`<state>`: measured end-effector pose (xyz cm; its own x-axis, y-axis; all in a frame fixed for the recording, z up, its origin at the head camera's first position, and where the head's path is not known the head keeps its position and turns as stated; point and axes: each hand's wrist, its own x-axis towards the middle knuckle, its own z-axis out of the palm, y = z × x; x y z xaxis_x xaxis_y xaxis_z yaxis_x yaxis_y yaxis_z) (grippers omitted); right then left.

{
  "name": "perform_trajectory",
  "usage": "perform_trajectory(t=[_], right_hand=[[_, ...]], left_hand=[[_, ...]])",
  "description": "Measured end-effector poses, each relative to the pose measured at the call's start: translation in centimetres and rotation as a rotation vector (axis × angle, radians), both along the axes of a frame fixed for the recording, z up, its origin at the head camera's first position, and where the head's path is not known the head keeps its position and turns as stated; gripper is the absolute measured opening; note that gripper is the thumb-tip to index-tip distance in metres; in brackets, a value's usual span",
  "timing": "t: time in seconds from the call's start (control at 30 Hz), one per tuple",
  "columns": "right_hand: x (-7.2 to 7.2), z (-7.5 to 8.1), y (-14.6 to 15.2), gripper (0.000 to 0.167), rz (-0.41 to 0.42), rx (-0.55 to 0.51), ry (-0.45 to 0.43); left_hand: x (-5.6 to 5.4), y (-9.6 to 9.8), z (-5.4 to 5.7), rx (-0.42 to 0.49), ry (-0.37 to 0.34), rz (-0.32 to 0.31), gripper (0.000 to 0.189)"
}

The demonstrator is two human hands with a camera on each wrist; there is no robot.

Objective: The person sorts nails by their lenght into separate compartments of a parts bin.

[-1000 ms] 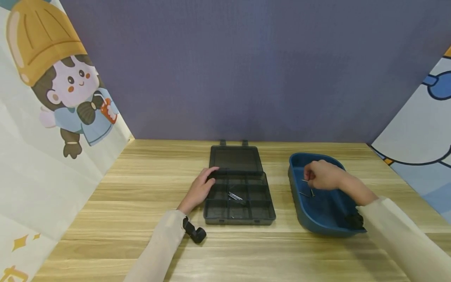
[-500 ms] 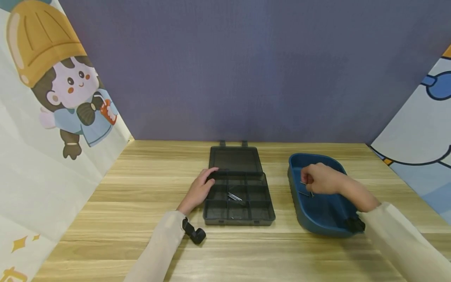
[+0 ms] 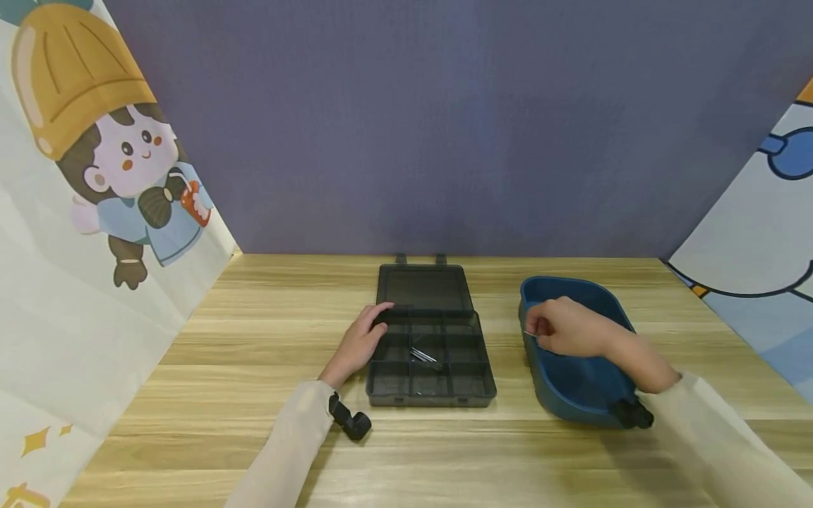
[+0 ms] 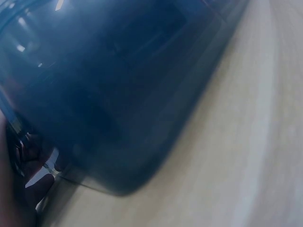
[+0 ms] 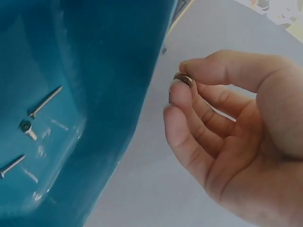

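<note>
My left hand (image 3: 357, 347) rests at the left edge of the dark compartment box (image 3: 432, 401), thumb and forefinger spread, touching it without clamping. Thin metal screws (image 3: 422, 355) lie in its centre compartment; the lid (image 3: 424, 287) is folded back behind. Further right, my right hand (image 3: 568, 328) has just shifted left across the blue bin (image 3: 571, 410) to its left rim, taking the pinched screw (image 5: 183, 79) away from three loose screws (image 5: 46, 101) on the bin's floor. That grip is together on the screw, thumb against fingertips, my forearm slanting in from the right.
</note>
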<state>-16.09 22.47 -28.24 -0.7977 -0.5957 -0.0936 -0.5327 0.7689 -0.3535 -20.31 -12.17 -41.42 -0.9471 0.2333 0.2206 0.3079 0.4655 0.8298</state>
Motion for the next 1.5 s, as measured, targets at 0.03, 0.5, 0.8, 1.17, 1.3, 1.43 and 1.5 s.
perform_trajectory(t=[0.03,0.5,0.8,1.17,1.3,1.43,1.5], right_hand=[[0.1,0.0,-0.2,0.013,0.002,-0.002,0.007],[0.9,-0.8,-2.9,0.015,0.059,-0.071,0.02],[1.3,-1.6,-4.3,0.017,0.064,-0.051,0.003],[1.6,-2.3,-6.0,0.011,0.063,-0.019,0.05],[1.7,-2.4,-6.7,0.01,0.067,-0.022,0.055],[1.8,-2.4,-7.5,0.008,0.074,-0.019,0.064],[1.9,-2.5,-7.8,0.007,0.08,-0.022,0.063]], left_hand=[[0.0,0.0,0.0,-0.001,0.006,-0.002,0.043],[0.1,0.1,0.0,0.006,0.022,-0.006,0.043],[0.2,0.2,-0.1,0.009,0.001,0.006,0.043],[0.2,0.3,0.0,0.006,0.005,0.005,0.043],[0.2,0.2,0.0,0.008,0.004,0.009,0.043],[0.2,0.1,0.1,0.008,0.001,0.01,0.043],[0.2,0.1,0.0,0.006,0.001,0.01,0.043]])
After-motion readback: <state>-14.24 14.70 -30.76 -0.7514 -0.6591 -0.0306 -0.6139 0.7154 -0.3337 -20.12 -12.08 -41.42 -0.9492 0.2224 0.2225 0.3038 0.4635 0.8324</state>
